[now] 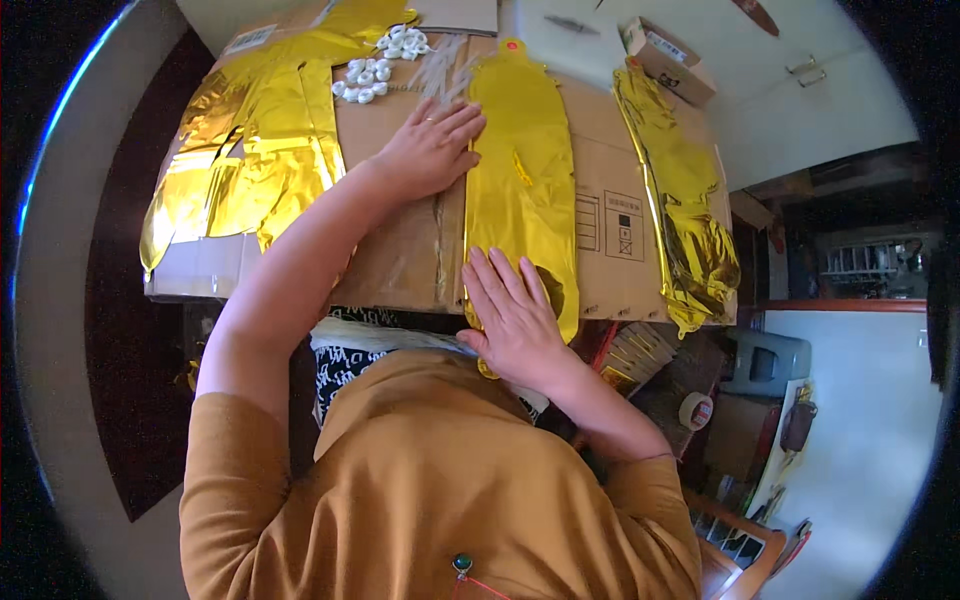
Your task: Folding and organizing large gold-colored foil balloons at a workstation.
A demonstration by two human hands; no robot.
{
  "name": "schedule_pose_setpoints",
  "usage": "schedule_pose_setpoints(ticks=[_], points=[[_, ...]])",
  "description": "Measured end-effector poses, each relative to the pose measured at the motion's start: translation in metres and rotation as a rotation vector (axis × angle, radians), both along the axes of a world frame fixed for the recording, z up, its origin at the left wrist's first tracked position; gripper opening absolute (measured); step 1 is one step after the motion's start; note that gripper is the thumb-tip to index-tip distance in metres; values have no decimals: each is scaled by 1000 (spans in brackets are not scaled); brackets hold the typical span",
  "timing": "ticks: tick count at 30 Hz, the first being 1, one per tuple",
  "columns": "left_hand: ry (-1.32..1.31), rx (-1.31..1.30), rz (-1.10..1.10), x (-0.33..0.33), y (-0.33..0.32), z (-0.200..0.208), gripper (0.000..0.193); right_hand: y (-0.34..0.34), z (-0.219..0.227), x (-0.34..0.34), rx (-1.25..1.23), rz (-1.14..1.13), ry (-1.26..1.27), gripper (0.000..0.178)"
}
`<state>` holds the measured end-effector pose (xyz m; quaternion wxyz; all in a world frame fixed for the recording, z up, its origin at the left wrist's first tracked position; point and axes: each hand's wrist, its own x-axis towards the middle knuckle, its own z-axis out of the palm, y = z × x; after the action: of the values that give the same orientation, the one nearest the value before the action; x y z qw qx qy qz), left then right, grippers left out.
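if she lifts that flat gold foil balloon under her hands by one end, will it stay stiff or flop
Probably flop: the gold foil balloon lies flat and uninflated on the cardboard sheet, and the crumpled one to its right shows how easily this film creases. It looks very light and glossy, so it may slide. Her left hand and right hand press it flat.

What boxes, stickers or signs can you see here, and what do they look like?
Flattened cardboard box: brown, spread under both hands and the gold foil.
Printed symbols: dark squares on the cardboard, right of the middle foil.
White label: rectangular, far left corner.
Small carton: brown and white, far right.
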<state>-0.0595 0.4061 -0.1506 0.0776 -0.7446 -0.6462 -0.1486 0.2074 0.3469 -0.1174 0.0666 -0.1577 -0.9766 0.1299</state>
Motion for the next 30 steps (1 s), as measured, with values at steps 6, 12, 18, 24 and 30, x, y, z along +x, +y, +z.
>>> schedule_pose_setpoints(ticks=[6, 12, 18, 24, 30], points=[[50, 36, 86, -3, 22, -2, 51, 8, 1, -3, -95, 2, 47, 71], [-109, 126, -70, 52, -19, 24, 60, 71, 25, 30, -261, -147, 427, 40], [-68, -31, -156, 91, -61, 27, 73, 116, 2, 39, 47, -160, 145, 40], [-47, -84, -126, 84, -62, 16, 77, 116, -10, 40, 79, -160, 115, 45], [-47, -53, -125, 79, -63, 12, 77, 118, -9, 37, 57, -149, 129, 45]])
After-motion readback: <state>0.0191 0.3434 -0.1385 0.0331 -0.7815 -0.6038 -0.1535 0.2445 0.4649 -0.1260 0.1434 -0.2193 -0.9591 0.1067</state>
